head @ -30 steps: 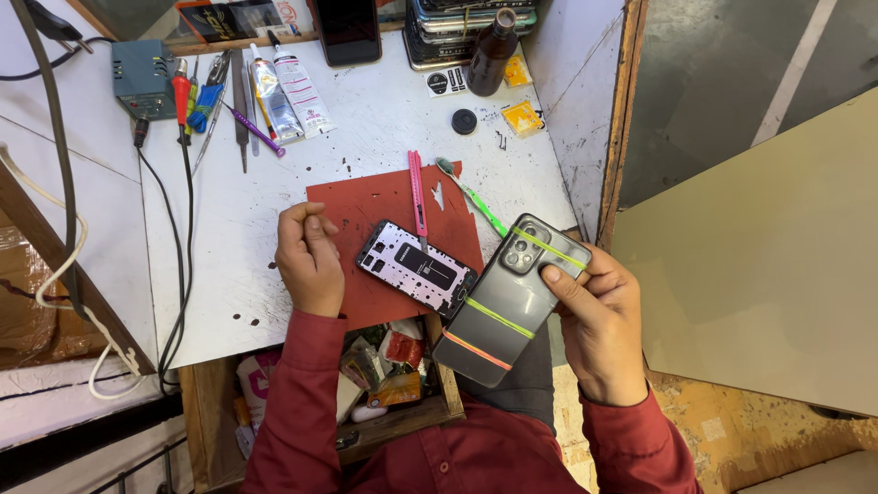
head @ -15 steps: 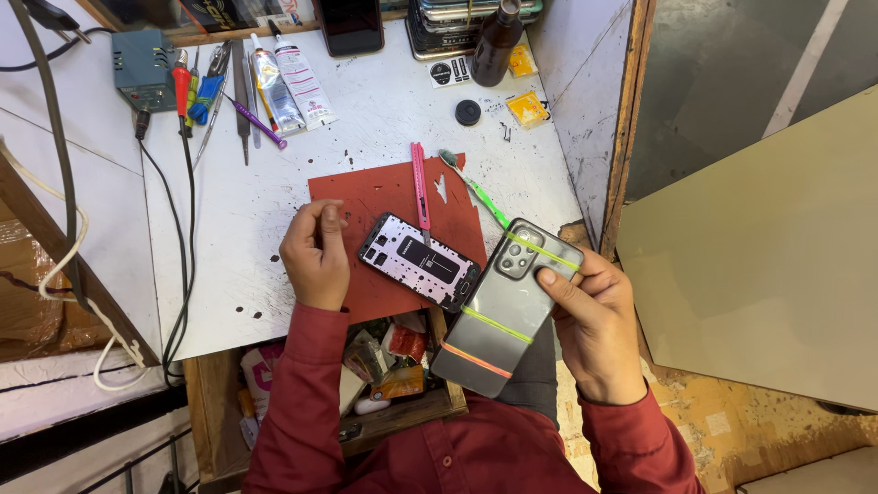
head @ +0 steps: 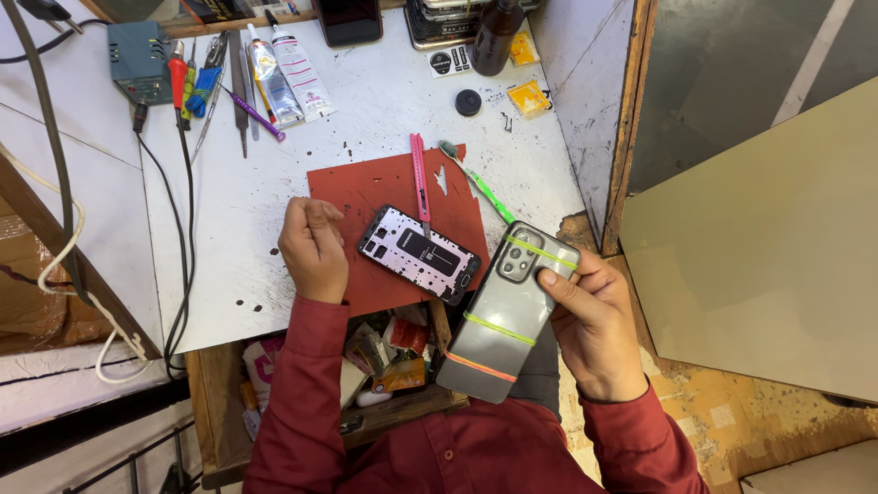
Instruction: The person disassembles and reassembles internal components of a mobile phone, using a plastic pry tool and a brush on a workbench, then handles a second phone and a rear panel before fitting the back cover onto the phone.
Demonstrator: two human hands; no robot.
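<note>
Two white glue tubes point(head: 285, 73) lie at the table's far left. A round black-and-white label point(head: 442, 62) and yellow packets point(head: 529, 97) sit far right.

My left hand point(head: 314, 249) is curled at the red mat point(head: 366, 187), so I can't tell what its fingers pinch. Beyond the mat, the dark phone point(head: 347, 20), brown bottle point(head: 496, 35) and stacked devices point(head: 448, 18) are cut by the top edge. Below the mat, the drawer clutter point(head: 389, 352) is too jumbled to identify.
</note>
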